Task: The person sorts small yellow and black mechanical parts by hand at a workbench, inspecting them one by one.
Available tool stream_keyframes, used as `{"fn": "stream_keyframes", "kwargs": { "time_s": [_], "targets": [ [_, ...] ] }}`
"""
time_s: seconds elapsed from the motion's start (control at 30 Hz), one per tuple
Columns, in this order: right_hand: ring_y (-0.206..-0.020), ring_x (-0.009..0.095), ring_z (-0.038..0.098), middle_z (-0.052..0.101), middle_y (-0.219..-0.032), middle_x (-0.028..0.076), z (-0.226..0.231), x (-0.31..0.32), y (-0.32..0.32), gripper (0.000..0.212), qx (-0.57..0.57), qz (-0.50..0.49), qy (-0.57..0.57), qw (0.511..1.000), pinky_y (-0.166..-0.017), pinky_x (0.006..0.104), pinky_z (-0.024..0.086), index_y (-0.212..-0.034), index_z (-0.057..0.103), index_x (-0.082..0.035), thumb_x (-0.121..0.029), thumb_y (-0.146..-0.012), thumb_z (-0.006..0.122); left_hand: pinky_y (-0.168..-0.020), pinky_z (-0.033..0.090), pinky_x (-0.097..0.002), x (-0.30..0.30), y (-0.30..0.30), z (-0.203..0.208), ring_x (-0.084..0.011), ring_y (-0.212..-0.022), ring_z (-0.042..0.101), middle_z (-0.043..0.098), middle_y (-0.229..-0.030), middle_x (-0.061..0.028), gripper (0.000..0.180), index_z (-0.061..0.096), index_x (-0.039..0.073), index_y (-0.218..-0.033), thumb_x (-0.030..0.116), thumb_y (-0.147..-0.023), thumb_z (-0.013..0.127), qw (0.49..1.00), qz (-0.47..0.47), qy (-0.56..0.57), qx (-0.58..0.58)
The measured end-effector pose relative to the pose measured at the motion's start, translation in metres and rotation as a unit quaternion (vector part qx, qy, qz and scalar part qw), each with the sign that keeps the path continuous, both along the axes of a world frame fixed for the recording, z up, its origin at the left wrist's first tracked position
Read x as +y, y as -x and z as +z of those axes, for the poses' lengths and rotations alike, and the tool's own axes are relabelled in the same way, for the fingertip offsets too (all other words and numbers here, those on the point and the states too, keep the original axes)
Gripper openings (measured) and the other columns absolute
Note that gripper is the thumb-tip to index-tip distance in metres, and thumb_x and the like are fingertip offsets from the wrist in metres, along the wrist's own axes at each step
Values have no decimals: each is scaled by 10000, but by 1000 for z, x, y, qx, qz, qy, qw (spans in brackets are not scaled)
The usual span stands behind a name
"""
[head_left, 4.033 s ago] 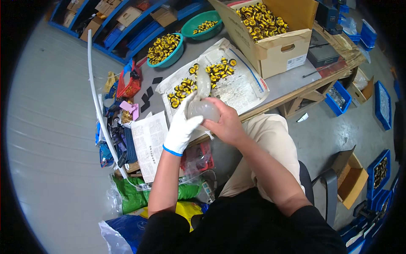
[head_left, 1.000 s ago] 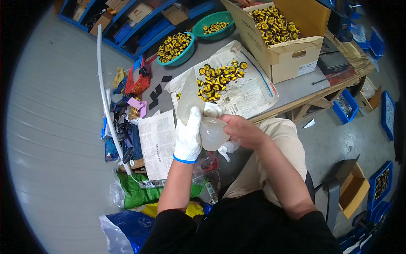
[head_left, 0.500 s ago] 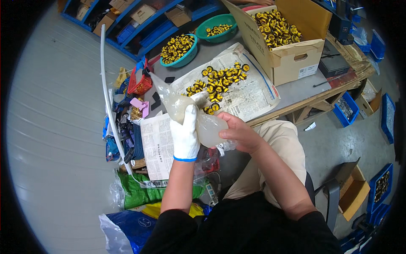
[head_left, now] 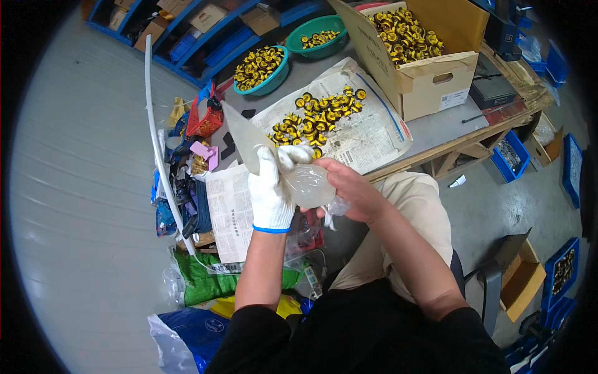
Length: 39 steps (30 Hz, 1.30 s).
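Observation:
A clear plastic bag shaped like a piping bag [head_left: 309, 185], holding a whitish, see-through paste, is between my two hands over the table's near edge. My left hand [head_left: 273, 187], in a white glove with a blue cuff, is wrapped round its middle. The bag's pointed end sticks up toward the far left. My bare right hand [head_left: 350, 190] grips the bulging lower end, with crumpled plastic below it. Just beyond my hands, small yellow-and-black wheel-shaped parts [head_left: 324, 116] lie loosely piled on newspaper [head_left: 380, 134].
Behind stand two green bowls [head_left: 272, 86] of the same parts and a cardboard box [head_left: 430, 81] full of them. A red basket [head_left: 204, 121] and assorted tools crowd the left. A white tube [head_left: 151, 93] rises beside them. Blue trays [head_left: 507, 163] sit on the floor at right.
My left hand's fingers have curled further round the bag, and its upper part looks straighter and flatter. The paste bulges in the lower end, and my right hand has shifted its grip slightly.

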State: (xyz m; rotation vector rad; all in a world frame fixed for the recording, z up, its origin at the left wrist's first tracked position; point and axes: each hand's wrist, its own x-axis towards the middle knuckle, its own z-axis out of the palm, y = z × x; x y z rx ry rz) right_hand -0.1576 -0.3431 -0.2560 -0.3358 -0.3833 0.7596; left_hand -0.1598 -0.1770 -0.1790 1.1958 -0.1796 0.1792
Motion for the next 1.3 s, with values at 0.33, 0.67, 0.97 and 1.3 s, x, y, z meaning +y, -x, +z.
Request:
{"fn": "stream_keyframes", "kwargs": {
  "time_s": [0.33,0.67,0.97,1.3],
  "targets": [
    [-1326,368,561,625,-1352,110,26,-5,18,284,-625,-514,329,486,-1023,455,484,-1125,684,-114,-67,-846,714,-940,574,-454,3,-8,-19,-302,-1041,671,692,-1163,-174,500,638,22,-1162,493,-999,666,990,72,58,108],
    [-987,239,728,691,-1200,135,9,-19,-5,422,-41,-71,171,982,-821,383,613,-1372,548,2,-49,-961,628,-940,577,-472,-10,-8,-20,-312,-1062,689,704,-1171,-155,544,654,26,-1191,530,-986,668,994,10,53,92],
    [-1306,436,530,610,-1359,132,-2,23,8,226,-546,-608,282,503,-1071,547,448,-1082,714,-99,-186,-878,670,-1152,408,-406,121,-24,-93,-241,-1333,515,519,-1492,-84,559,423,94,-1563,380,-1083,448,968,8,-201,152],
    [-1009,173,670,686,-1069,124,-22,0,-11,399,-111,-244,207,941,-834,392,562,-1198,603,-4,-239,-921,766,-1074,497,-420,48,-52,-61,-290,-1263,594,583,-1392,-156,698,512,1,-1442,546,-1016,607,979,-68,8,193]
  ]
}}
